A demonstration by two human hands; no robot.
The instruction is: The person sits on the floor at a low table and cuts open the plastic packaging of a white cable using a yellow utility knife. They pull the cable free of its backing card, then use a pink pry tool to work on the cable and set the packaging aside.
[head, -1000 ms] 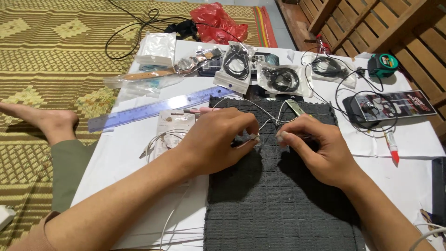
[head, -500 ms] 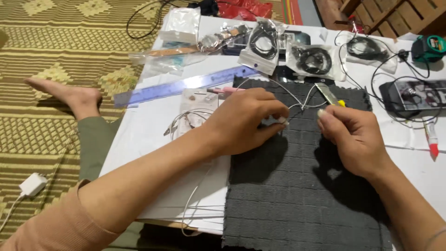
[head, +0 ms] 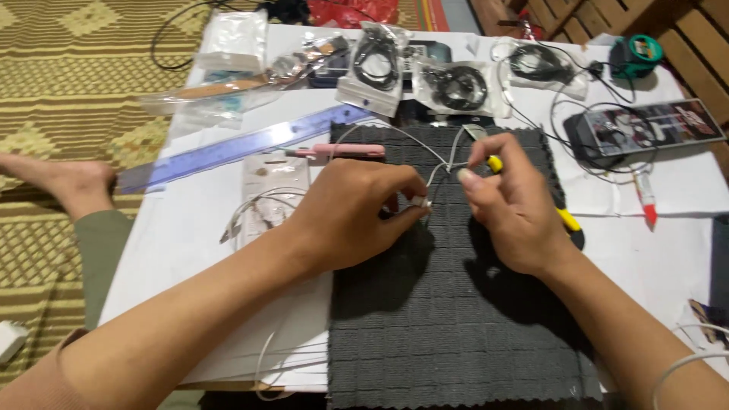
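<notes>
My left hand [head: 357, 216] rests on a dark grey textured mat [head: 456, 304] and pinches the small white plug end of a thin white cable [head: 439, 158]. My right hand [head: 512, 209] is close beside it, fingertips pinched on the same cable a little to the right. The cable loops away toward the far edge of the mat. Under my right hand lies a yellow-handled tool [head: 566, 219], partly hidden. A pink pen-like tool [head: 342, 151] lies at the mat's far left corner.
On the white table [head: 190, 228] are a blue clear ruler [head: 228, 148], bagged black cables [head: 456, 83], a clear packet with a white cable [head: 269, 197], a black device [head: 645, 129], a red-tipped marker [head: 647, 199] and a green tape measure [head: 636, 53]. My bare foot [head: 68, 182] rests left on the patterned rug.
My hands have come closer together over the mat, and the right hand has shifted left toward the left hand. The view has tilted slightly.
</notes>
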